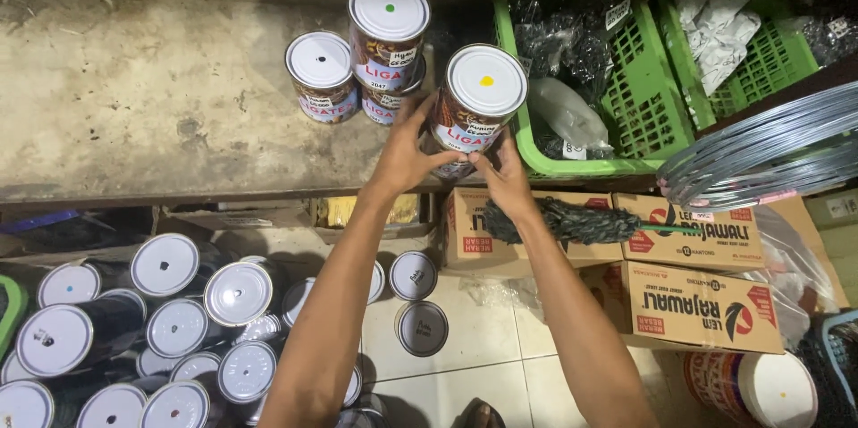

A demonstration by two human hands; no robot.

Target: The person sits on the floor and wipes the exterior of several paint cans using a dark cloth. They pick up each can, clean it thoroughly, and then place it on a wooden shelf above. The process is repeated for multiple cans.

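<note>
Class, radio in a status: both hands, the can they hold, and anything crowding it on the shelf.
Left hand and right hand both grip the yellow-dotted, white-lidded round tin. Tin at concrete shelf edge. Green plastic basket close right; green-dotted stacked tin close left.

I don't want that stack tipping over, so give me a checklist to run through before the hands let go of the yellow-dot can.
1. Both hands on the can: ok. The left hand and right hand clasp the yellow-dot can from each side.
2. Can upright: ok, lid faces up.
3. Can seated squarely on whatever is under it: cannot tell, the hands hide its base.
4. Clearance from the green-dot can: ok, a gap shows.
5. Clearance from the green basket: cannot tell, it looks very close.
6. Shelf room alongside: ok, bare surface to the left.
</note>
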